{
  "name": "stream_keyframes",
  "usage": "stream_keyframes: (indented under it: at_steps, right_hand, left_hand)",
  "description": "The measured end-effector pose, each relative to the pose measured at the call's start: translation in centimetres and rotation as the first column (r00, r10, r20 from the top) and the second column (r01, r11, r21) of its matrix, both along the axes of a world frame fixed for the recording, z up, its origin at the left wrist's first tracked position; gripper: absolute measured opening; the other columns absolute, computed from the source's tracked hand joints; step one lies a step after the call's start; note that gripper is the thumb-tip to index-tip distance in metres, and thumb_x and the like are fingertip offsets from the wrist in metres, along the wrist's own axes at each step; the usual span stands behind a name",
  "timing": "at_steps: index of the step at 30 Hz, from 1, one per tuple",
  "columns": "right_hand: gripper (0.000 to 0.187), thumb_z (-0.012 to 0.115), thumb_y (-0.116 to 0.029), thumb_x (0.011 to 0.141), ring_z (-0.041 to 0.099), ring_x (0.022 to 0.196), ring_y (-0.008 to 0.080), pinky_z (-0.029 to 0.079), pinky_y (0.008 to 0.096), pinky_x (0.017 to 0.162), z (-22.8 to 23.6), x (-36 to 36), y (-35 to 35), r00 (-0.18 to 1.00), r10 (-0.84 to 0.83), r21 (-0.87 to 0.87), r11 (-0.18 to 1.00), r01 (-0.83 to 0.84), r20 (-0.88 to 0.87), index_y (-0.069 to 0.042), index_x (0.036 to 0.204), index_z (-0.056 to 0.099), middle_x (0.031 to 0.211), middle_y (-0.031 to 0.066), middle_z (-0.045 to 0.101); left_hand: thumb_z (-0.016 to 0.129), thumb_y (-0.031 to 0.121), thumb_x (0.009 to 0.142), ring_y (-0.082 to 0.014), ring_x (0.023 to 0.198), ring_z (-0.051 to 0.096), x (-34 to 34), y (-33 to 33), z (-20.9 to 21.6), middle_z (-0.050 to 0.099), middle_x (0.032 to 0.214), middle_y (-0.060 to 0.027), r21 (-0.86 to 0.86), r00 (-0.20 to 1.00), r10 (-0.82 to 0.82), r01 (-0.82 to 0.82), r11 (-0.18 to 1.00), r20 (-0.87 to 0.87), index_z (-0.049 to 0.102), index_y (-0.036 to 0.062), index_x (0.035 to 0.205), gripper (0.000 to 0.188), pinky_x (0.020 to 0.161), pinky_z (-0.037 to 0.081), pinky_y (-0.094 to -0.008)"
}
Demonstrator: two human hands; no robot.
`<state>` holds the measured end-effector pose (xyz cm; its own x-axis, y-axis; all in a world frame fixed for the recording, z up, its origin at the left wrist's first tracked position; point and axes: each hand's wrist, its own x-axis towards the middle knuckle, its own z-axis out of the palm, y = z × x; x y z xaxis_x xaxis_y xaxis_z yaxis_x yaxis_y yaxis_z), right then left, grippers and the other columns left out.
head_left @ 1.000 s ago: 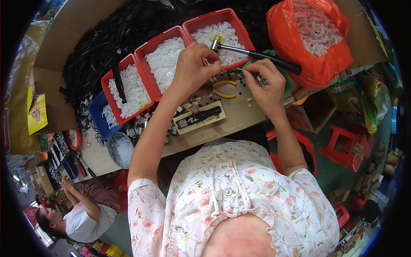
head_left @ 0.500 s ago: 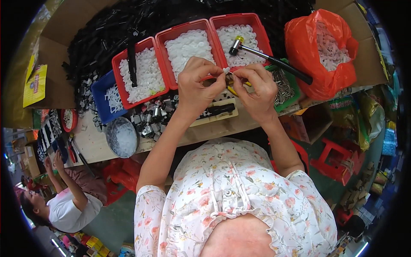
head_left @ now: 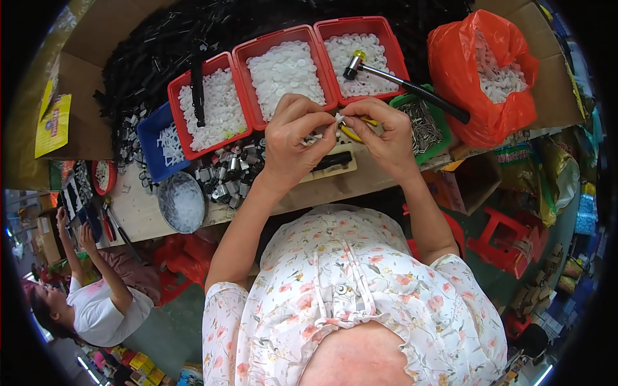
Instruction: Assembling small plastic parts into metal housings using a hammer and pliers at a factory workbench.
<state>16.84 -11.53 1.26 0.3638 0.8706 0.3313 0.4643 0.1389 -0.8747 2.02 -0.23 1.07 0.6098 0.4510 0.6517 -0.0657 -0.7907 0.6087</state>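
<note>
My left hand point(head_left: 297, 143) pinches a small white plastic part point(head_left: 339, 118) between thumb and forefinger. My right hand point(head_left: 384, 136) meets it there, thumb and forefinger also pinched together; whatever they grip is too small to make out. Both hands are held over the near side of red trays. White plastic pieces fill the middle red tray point(head_left: 327, 107), just beyond my left hand. Under my fingers, yellow-handled pliers point(head_left: 351, 134) show in part. A cream tray point(head_left: 329, 172) with a black piece in it lies below my hands.
A hammer point(head_left: 412, 88) lies across the right red tray and the green tray point(head_left: 443, 147) of metal pins. An orange-red bag point(head_left: 450, 64) of white parts stands at right. Left are a blue tray point(head_left: 149, 143), a metal bowl point(head_left: 162, 204) and loose metal pieces point(head_left: 230, 174). A co-worker point(head_left: 106, 302) sits far left.
Both hands have come slightly nearer to me, and my right fingertips have closed in on the white part. The co-worker's hands have shifted.
</note>
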Motion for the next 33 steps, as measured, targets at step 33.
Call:
stream_keyframes:
  at_steps: [33]
  right_hand:
    - [0.015,0.071,-0.005,0.076,0.059,0.102,0.0275,0.042,0.0394,0.085,-4.3,-3.9,-2.0,0.877,0.194,-0.169,0.977,-0.131,0.439,-0.006,0.09,0.069,0.105,0.007,0.063]
  left_hand:
    - [0.082,0.015,0.068,-0.0297,0.103,0.056,-8.0,-5.4,-5.2,0.062,0.103,-0.0071,0.206,0.933,0.188,-0.128,0.97,-0.307,0.07,0.0067,0.101,0.035,0.087,0.045,-0.0423]
